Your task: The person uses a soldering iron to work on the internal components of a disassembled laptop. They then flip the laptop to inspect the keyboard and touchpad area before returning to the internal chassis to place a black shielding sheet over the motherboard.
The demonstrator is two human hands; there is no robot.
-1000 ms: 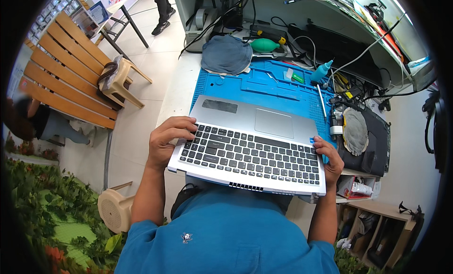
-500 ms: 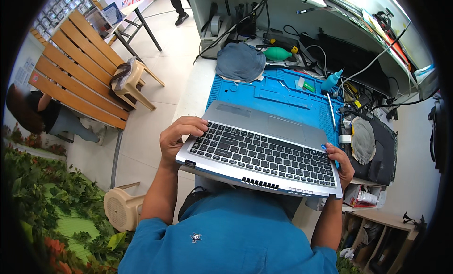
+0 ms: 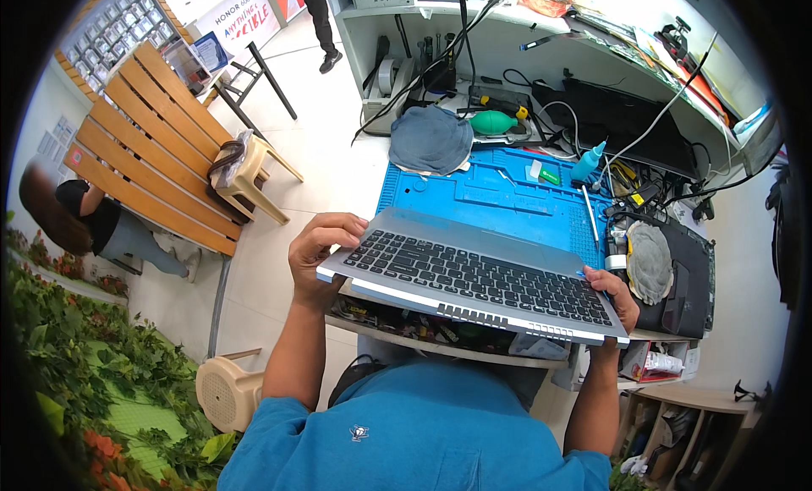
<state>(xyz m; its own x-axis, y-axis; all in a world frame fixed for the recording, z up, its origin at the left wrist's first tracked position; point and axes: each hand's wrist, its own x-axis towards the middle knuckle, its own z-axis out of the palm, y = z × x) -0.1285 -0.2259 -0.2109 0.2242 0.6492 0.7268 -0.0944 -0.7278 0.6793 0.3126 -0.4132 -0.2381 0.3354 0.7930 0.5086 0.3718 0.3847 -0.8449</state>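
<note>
Your left hand (image 3: pixel 325 252) and right hand (image 3: pixel 614 298) gripping the laptop (image 3: pixel 480 273), long axis running between them, vented edge (image 3: pixel 472 315) toward you

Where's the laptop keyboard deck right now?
In the head view, just right of centre: the laptop keyboard deck is held at its sides between the left hand and right hand, visually overlapping the blue work mat.
</note>
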